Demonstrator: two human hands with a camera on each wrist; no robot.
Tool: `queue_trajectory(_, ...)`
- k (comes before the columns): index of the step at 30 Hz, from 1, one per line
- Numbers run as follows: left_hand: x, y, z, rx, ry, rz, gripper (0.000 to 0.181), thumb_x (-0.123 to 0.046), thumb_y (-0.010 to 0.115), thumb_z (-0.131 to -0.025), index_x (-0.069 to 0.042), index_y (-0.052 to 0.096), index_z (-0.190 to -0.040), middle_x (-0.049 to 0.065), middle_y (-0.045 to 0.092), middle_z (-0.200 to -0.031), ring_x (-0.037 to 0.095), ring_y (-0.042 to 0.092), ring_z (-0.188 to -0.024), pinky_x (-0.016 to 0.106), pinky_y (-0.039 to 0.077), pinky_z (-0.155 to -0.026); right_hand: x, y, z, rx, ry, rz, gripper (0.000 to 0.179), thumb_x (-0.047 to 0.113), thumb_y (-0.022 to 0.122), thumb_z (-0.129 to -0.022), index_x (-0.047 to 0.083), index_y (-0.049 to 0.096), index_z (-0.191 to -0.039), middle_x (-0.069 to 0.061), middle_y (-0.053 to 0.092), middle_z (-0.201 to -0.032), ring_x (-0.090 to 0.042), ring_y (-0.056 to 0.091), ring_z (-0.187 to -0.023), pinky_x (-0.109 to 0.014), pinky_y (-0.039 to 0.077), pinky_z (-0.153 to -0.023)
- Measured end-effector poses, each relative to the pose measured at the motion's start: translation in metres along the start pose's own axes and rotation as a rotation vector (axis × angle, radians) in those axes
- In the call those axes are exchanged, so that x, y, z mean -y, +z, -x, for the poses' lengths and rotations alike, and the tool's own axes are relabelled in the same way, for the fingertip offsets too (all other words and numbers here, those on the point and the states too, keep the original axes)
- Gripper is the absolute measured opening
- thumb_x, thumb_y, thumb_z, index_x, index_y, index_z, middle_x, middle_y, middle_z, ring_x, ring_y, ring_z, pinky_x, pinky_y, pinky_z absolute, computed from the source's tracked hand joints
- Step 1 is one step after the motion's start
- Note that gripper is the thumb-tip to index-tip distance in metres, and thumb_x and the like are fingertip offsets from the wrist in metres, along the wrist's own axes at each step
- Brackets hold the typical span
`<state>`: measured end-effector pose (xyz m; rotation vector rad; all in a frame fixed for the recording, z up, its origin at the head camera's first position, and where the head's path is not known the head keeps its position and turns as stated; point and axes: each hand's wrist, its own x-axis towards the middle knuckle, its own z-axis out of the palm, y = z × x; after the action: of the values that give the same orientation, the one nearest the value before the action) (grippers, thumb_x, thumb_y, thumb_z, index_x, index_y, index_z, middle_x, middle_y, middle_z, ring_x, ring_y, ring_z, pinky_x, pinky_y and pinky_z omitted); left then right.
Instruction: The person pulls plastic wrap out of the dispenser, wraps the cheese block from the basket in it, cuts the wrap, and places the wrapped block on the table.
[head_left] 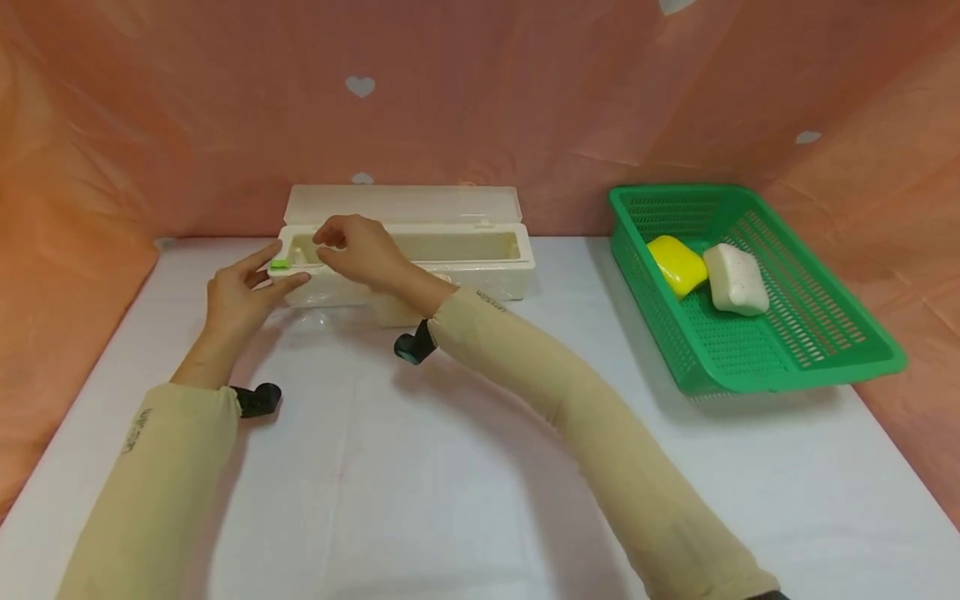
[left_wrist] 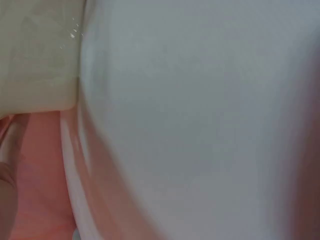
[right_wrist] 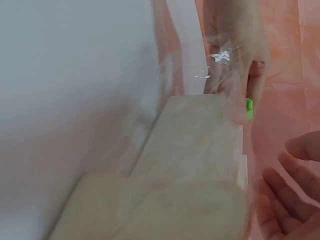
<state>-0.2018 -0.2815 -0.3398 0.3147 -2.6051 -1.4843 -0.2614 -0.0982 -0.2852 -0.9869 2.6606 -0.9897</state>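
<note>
A long cream plastic-wrap dispenser (head_left: 480, 275) lies along the back of the table, its lid (head_left: 405, 204) raised behind it. A green slider (head_left: 280, 264) sits at its left front corner. My left hand (head_left: 236, 296) grips that left end, thumb over the front edge and fingers along the side. Over the open trough hovers my right hand (head_left: 367, 250), its fingers loosely bent with nothing seen between them. Clear film (right_wrist: 222, 57) shines along the dispenser's front in the right wrist view. A cream block-shaped part (head_left: 393, 312) juts out in front, partly behind the right wrist.
To the right stands a green basket (head_left: 832, 333) holding a yellow rounded block (head_left: 678, 265) and a white rounded block (head_left: 737, 279). Pink cloth (head_left: 465, 108) hangs right behind the dispenser. A white cloth (head_left: 420, 483) covers the table.
</note>
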Motion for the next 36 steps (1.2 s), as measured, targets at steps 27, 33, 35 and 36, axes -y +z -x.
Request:
queue_trajectory(27, 0.004, 0.000, -0.004, -0.040, 0.010, 0.079, 0.068, -0.033, 0.077, -0.079, -0.019, 0.049, -0.139, 0.012, 0.043, -0.146, -0.022, 0.053, -0.083, 0.006, 0.048, -0.060, 0.006, 0.024, -0.040, 0.105, 0.045, -0.059, 0.022, 0.027, 0.068, -0.089, 0.015, 0.075, -0.106, 0.003, 0.073, -0.104, -0.006, 0.062, -0.095, -0.010, 0.041, -0.070)
queue_trajectory(33, 0.006, 0.000, -0.003, -0.035, -0.003, 0.079, 0.069, -0.032, 0.078, -0.079, -0.021, 0.048, -0.139, 0.009, 0.042, -0.148, -0.017, 0.055, -0.090, 0.005, 0.049, -0.066, 0.003, 0.024, -0.038, 0.101, 0.057, -0.069, 0.021, 0.026, 0.069, -0.088, 0.014, 0.076, -0.104, 0.003, 0.073, -0.105, -0.006, 0.062, -0.095, -0.010, 0.042, -0.069)
queue_trajectory(35, 0.005, -0.001, -0.003, -0.039, -0.004, 0.105, 0.068, -0.029, 0.078, -0.079, -0.020, 0.048, -0.139, 0.009, 0.043, -0.147, -0.016, 0.055, -0.090, 0.006, 0.049, -0.066, 0.003, 0.023, -0.038, 0.101, 0.047, -0.055, 0.022, 0.026, 0.068, -0.088, 0.014, 0.076, -0.104, 0.003, 0.074, -0.104, -0.006, 0.062, -0.093, -0.010, 0.043, -0.068)
queue_trajectory(36, 0.005, -0.001, -0.002, -0.043, -0.002, 0.100, 0.068, -0.029, 0.078, -0.079, -0.019, 0.048, -0.139, 0.010, 0.043, -0.147, -0.017, 0.055, -0.089, 0.006, 0.049, -0.066, 0.003, 0.023, -0.038, 0.102, 0.046, -0.046, 0.022, 0.026, 0.068, -0.088, 0.014, 0.076, -0.104, 0.003, 0.074, -0.103, -0.006, 0.062, -0.091, -0.010, 0.042, -0.068)
